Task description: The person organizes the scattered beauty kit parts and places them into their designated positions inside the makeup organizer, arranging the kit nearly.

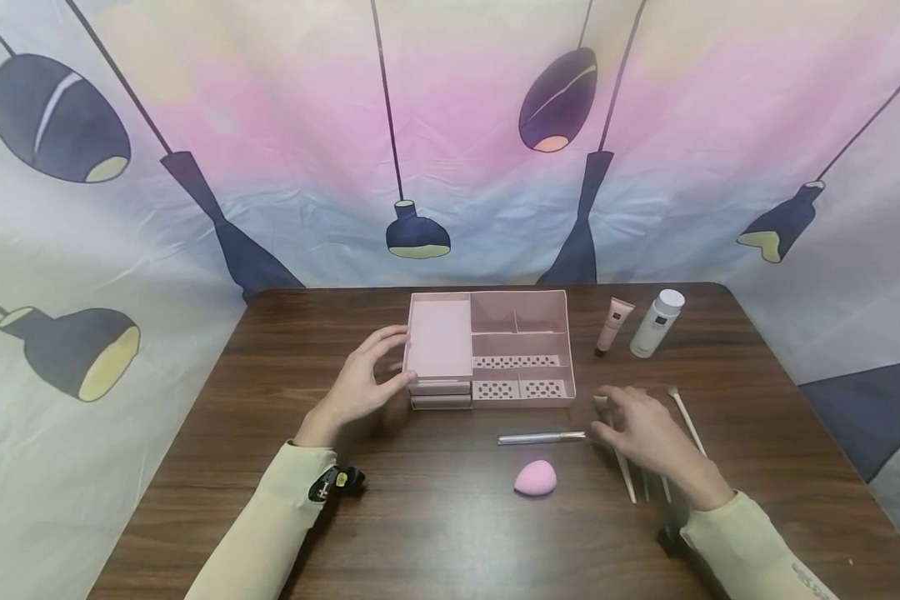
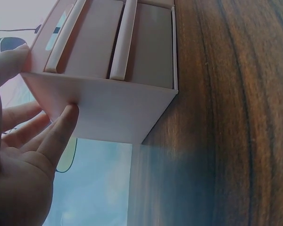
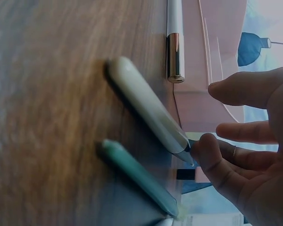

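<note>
My left hand [image 1: 362, 379] rests against the left side of a pink desktop organizer [image 1: 440, 337]; in the left wrist view its fingers are fairly straight on the side wall and the thumb is at the front edge. Over several makeup brushes hovers my right hand [image 1: 648, 433], thumb and fingers spread apart. One pale brush handle [image 3: 148, 108] lies right by its fingertips in the right wrist view, with a greenish handle [image 3: 139, 176] beside it. Another brush [image 1: 688, 421] is to the hand's right. The hand partly hides the brushes in the head view.
A silvery pen-like tube [image 1: 540, 438] lies before the organizer, with a pink makeup sponge [image 1: 536, 478] nearer. At the back right are a small pink tube [image 1: 613, 327] and a white bottle [image 1: 657, 325]. A printed cloth [image 1: 480, 167] hangs behind the wooden table [image 1: 420, 533].
</note>
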Tool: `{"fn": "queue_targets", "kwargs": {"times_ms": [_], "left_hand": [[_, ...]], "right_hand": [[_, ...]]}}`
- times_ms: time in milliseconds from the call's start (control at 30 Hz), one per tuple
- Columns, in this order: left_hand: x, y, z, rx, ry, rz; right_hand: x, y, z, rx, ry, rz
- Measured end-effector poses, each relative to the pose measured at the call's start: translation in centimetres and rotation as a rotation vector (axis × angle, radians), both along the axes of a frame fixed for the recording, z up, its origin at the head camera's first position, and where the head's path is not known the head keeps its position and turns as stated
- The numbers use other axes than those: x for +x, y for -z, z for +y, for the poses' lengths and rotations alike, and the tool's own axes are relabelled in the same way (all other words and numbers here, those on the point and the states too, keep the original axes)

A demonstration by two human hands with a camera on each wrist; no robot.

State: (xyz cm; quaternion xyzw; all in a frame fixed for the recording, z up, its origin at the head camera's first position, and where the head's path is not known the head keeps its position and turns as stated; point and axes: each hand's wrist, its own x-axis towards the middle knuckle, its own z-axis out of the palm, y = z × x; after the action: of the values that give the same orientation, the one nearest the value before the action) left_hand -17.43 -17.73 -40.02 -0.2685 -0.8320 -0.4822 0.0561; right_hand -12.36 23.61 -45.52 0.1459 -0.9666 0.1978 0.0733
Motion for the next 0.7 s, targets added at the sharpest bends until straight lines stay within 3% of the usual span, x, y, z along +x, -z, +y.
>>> {"fn": "queue_targets", "kwargs": {"times_ms": [200,500,700], "left_hand": [[-0.06,0.04,0.04,0.0,0.006,0.002],[-0.11,0.02,-0.03,-0.003,-0.002,0.006],[-0.04,-0.03,-0.04,-0.002,0.001,0.006]], "right_hand": [[0.0,-0.06,-0.12,0.012,0.022,-0.039],[-0.33,0.21,-0.03,0.025,0.014,0.005],[-0.14,0.3,0.09,0.04,0.024,-0.035]]}}
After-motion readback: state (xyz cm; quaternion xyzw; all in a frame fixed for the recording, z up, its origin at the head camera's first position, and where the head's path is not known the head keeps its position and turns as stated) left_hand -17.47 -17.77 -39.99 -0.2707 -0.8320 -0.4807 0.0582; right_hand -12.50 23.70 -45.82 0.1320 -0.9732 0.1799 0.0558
